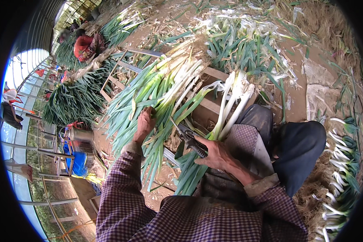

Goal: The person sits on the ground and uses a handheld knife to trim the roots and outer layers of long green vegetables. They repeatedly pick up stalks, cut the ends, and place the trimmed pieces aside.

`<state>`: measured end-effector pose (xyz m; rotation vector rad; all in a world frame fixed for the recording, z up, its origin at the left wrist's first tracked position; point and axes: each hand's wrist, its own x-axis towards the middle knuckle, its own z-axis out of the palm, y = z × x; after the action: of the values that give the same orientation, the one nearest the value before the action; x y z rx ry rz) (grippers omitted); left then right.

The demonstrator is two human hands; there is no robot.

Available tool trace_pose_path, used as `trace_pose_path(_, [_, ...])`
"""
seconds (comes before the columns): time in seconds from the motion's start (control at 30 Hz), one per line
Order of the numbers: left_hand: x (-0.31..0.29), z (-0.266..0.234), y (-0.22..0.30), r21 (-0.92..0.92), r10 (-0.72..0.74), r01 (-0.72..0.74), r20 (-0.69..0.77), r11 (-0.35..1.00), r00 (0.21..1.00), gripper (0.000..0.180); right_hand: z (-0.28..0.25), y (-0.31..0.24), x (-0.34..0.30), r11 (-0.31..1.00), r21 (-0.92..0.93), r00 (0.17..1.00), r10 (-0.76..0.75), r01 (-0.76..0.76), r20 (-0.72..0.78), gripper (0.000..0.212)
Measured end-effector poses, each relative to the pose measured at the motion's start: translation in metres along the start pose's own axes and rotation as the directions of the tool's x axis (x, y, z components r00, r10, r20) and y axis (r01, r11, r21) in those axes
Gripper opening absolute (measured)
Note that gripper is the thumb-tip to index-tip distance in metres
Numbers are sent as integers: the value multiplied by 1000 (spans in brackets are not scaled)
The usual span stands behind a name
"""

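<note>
A heap of long green onions (165, 88) lies in front of me, roots away and green leaves toward my left. My left hand (145, 125) is on the leaves at its near side, fingers curled closed around some of them. In my right hand (218, 153) is a dark tool with a ridged grip and thin pointed tip (187, 140); its exact kind is unclear. A few clean white green onions (233, 103) lean over my right thigh, their leaves passing under my right hand.
A wooden and metal frame (209, 105) supports the heap. More green onions (242, 50) lie beyond, and a row of white-stalked ones (338, 173) is at right. Leafy bundles (74, 99), a metal container (80, 137) and a person in red (84, 46) are at left.
</note>
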<state>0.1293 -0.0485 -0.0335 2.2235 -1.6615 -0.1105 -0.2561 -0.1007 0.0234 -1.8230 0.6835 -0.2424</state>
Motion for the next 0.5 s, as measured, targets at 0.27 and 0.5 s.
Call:
trace_pose_path(0.27, [-20,-11,69,44,-9,11,-30,999,1000,15,4,-2,0,997,72,1000,1,-2,24,87])
trace_pose_path(0.5, [-28,3,90,41,-6,6,-1,999,1000,17,9,25,8,996,80,996,-35,42,-87,87])
